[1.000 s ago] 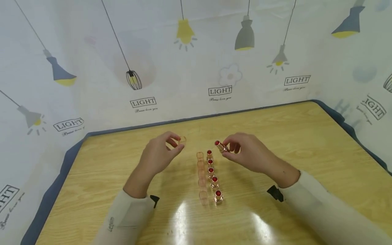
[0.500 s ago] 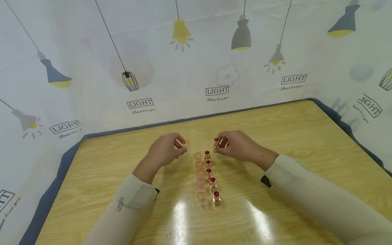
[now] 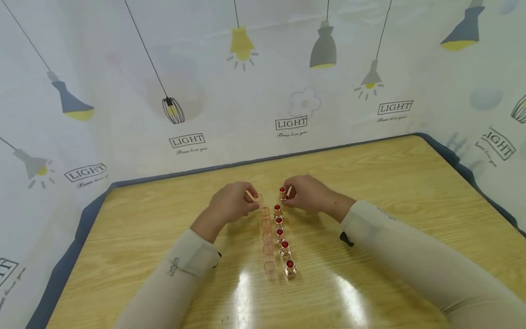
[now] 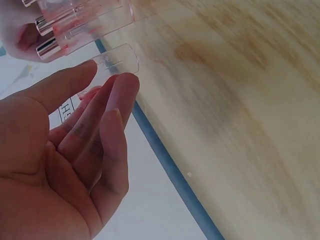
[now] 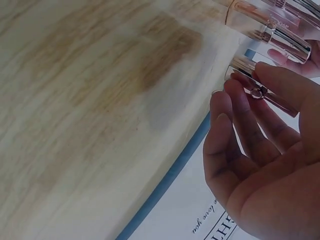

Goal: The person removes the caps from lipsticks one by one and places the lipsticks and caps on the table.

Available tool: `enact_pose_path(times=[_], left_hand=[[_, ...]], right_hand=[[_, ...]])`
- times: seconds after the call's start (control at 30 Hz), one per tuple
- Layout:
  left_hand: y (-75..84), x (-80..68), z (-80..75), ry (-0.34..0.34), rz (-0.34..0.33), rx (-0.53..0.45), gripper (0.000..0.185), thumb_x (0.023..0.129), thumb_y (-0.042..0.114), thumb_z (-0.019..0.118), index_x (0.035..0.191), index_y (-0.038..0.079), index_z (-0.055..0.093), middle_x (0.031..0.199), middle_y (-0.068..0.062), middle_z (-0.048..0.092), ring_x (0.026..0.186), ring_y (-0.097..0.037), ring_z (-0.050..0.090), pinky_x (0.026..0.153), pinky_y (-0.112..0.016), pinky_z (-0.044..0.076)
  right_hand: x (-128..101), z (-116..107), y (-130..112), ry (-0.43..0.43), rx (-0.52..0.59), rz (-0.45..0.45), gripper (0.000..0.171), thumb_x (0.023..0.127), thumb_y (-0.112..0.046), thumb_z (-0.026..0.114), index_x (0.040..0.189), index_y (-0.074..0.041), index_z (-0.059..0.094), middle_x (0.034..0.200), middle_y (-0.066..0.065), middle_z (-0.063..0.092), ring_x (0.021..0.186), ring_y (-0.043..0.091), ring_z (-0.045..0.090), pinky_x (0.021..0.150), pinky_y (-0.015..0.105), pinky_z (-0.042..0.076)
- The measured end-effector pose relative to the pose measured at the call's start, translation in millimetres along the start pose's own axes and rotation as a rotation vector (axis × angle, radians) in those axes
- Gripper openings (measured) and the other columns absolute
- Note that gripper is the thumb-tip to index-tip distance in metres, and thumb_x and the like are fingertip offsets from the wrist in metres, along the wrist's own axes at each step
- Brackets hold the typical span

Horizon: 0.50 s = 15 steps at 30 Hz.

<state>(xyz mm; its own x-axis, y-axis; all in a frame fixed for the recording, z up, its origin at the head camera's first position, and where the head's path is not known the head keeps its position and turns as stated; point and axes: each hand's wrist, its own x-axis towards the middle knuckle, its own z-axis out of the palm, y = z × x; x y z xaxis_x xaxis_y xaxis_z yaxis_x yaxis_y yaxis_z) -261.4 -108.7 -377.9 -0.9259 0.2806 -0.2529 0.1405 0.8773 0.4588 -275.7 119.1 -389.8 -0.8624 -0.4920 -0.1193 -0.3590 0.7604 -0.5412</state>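
My left hand (image 3: 233, 201) pinches a clear cap (image 4: 122, 57) between thumb and fingers, at the far end of a row of similar see-through caps (image 3: 267, 250). Across from it, my right hand (image 3: 309, 194) grips an upright lipstick (image 3: 282, 193) with a red tip and a rose-gold tube, low on its base. That lipstick lines up with the far end of a row of several uncapped lipsticks (image 3: 285, 248), which stand just right of the caps. From the head view I cannot tell whether the held cap and lipstick touch the table.
The wood-grain table (image 3: 370, 183) reaches out on both sides of the two rows. Behind it hangs a white cloth (image 3: 242, 105) printed with lamps and lettering, with a blue band along the table's back edge.
My left hand has moved right and slightly nearer with the clear cap, to the end of the cap row. My right hand has moved left, bringing its tilted lipstick upright at the lipstick row's end.
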Motion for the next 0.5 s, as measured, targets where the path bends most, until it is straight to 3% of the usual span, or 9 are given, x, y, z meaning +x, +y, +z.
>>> enact_pose_path(times=[0.5], left_hand=[[3.6, 6.3, 7.1, 0.010, -0.004, 0.018, 0.021, 0.091, 0.028, 0.075, 0.107, 0.017, 0.067, 0.093, 0.003, 0.074, 0.067, -0.008, 0.066, 0.061, -0.028, 0.049]], right_hand=[[4.6, 8.9, -3.0, -0.061, -0.003, 0.029, 0.022, 0.089, -0.014, 0.075, 0.109, -0.007, 0.070, 0.098, 0.005, 0.073, 0.087, 0.015, 0.067, 0.081, 0.032, 0.055]])
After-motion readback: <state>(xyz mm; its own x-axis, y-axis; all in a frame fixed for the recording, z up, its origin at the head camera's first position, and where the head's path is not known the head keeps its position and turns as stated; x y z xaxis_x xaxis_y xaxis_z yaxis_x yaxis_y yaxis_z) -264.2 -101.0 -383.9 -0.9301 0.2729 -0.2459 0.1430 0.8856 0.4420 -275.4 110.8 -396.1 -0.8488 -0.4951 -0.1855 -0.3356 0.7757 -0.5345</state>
